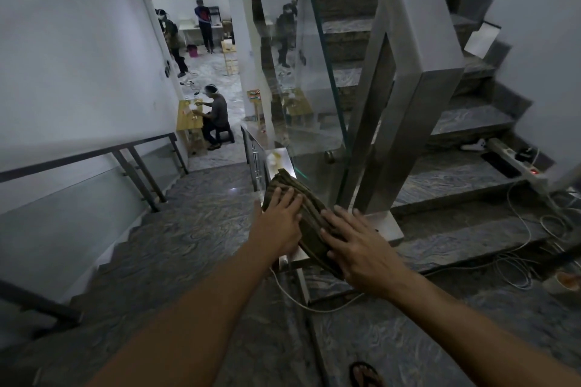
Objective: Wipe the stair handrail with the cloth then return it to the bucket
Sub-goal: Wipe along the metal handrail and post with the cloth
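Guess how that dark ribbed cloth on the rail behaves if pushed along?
The dark ribbed cloth drapes over the metal handrail, so it's probably floppy. Both flat palms, left hand and right hand, suggest it slides easily and may bunch.

The cloth [309, 223] is a dull olive-brown with darker ribbed stripes running along its length, and the handrail [278, 160] under it is pale brushed silver-grey. The stair treads [195, 229] and landing floor [408, 339] carry a swirling marbled pattern of dark grey with lighter grey-blue veins, the walls [78, 72] are plain white, and the glass panel [314, 88] shows a green tint along its edge. Below, a small tabletop [185, 115] is light yellow wood, a bucket [192, 51] in the far room looks dark pink, and the cables [518, 264] on the steps are white.
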Action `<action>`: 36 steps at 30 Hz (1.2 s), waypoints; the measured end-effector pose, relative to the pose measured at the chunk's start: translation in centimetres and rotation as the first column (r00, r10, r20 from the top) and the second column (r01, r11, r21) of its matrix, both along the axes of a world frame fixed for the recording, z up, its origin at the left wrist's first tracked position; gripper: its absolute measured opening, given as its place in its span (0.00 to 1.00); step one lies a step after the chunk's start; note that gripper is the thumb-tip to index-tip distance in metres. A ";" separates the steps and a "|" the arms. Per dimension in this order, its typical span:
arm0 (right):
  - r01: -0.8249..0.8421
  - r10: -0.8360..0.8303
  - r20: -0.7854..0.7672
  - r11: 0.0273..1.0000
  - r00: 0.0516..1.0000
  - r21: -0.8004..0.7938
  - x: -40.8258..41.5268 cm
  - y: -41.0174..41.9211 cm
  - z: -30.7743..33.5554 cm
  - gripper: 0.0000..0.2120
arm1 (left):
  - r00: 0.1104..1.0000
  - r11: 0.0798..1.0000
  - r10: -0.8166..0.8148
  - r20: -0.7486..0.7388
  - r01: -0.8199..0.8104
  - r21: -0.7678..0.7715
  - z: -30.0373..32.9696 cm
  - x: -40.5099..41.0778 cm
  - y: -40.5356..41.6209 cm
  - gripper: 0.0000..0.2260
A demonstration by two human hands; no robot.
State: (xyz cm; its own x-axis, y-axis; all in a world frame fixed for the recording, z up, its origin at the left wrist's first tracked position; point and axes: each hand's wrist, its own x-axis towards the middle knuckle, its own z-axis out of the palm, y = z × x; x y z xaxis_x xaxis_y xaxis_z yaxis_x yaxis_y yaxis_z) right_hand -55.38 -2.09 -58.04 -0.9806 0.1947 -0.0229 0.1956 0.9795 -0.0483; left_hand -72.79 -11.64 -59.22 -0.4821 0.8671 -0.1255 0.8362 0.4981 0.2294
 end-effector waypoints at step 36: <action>0.345 -0.324 0.121 0.888 0.938 -0.304 -13.5 -1.3 -1.3 0.29 | 0.994 0.996 -0.075 0.081 0.070 0.064 -0.2 -12.9 7.2 0.26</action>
State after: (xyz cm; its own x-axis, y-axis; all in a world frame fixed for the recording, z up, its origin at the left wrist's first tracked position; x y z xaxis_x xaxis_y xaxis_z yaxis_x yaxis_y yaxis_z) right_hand -68.92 -3.36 -59.39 -0.8528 0.4827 -0.1992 0.5222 0.7906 -0.3198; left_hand -85.65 -4.44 -59.42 -0.4081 0.9064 -0.1086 0.8462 0.4202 0.3277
